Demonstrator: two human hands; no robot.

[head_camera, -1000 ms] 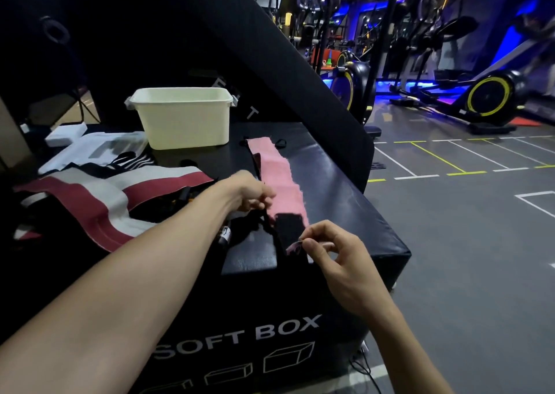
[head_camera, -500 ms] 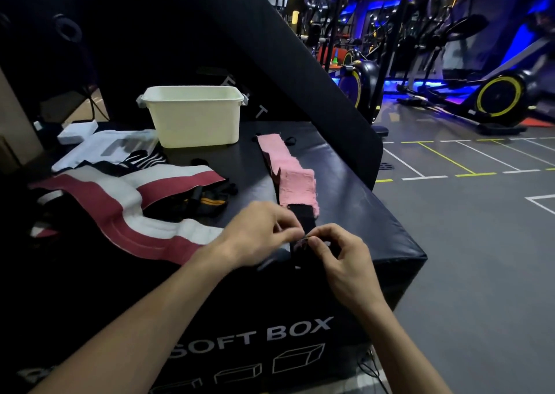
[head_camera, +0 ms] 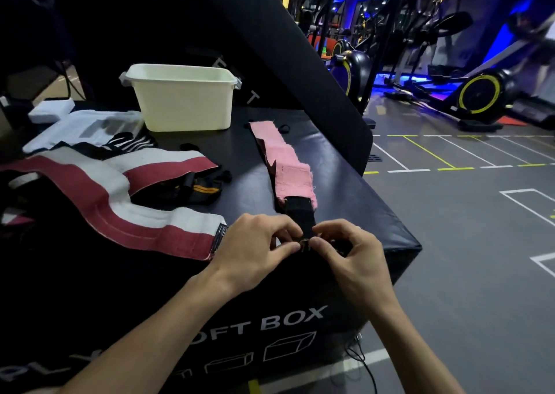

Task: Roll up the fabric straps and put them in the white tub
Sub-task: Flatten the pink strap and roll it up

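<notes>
A pink fabric strap (head_camera: 285,165) with a black end lies along the black soft box (head_camera: 360,213), running from near the white tub (head_camera: 183,105) toward me. My left hand (head_camera: 255,249) and my right hand (head_camera: 348,252) meet at the strap's near black end, and both pinch it between thumb and fingertips. A wide red-and-white strap (head_camera: 120,201) lies spread out to the left. A black strap with a yellow stripe (head_camera: 192,187) sits between the two. The tub stands at the back of the box; its inside is hidden.
White packets (head_camera: 84,127) and a white block (head_camera: 51,109) lie at the back left. A tall black padded panel (head_camera: 270,48) leans behind the tub. The box's right edge drops to the gym floor (head_camera: 465,243), with exercise bikes (head_camera: 477,93) beyond.
My left hand left the middle of the pink strap and came to its near black end beside my right hand. The strap bunched up and slid toward me.
</notes>
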